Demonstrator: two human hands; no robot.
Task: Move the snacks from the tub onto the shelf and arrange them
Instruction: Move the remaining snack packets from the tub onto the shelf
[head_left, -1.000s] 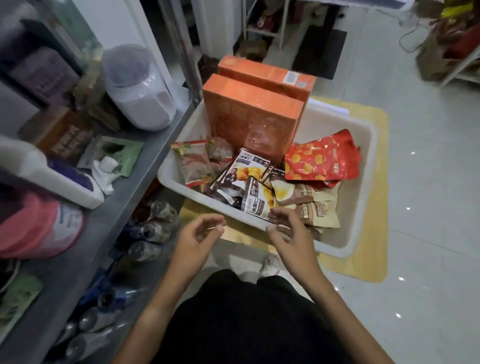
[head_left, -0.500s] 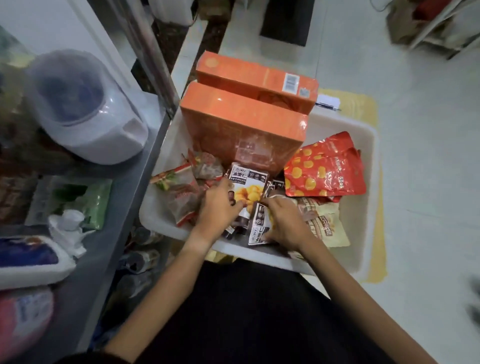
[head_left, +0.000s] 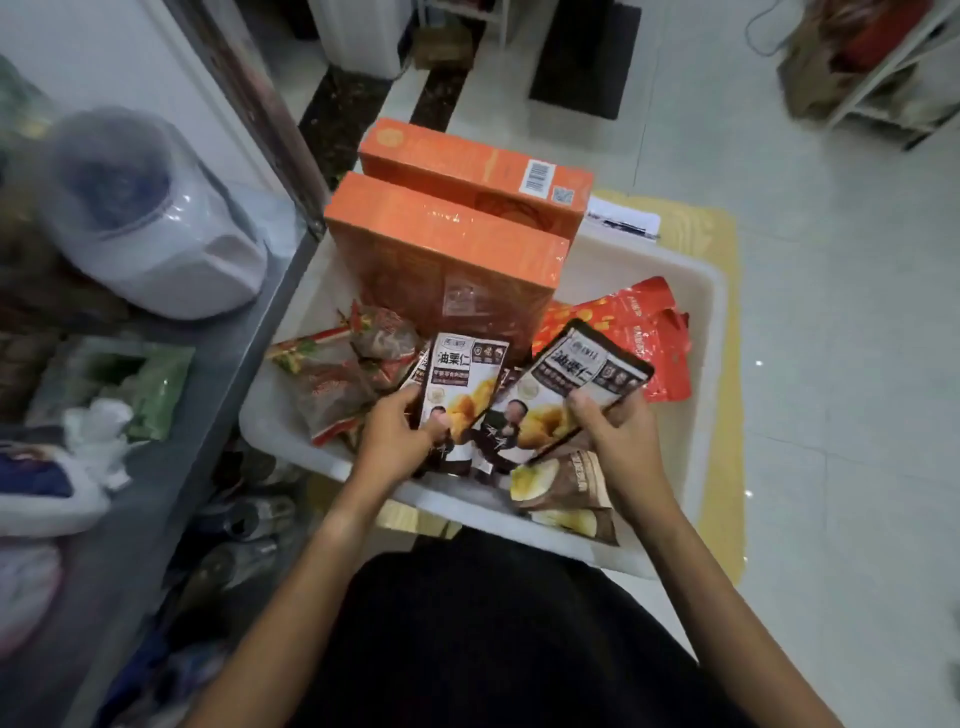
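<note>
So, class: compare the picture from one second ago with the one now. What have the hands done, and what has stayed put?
Both hands were empty above the tub's near rim. They reached in, and now the left hand grips one chestnut packet and the right hand another, both raised. The orange boxes, the red packets and the white tub stayed where they were.

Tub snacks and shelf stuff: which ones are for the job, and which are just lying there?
For the job: tub, chestnut packets in the left hand and right hand, orange boxes, red bags, shelf.

Just lying about: white jar, green packet, yellow mat.
</note>
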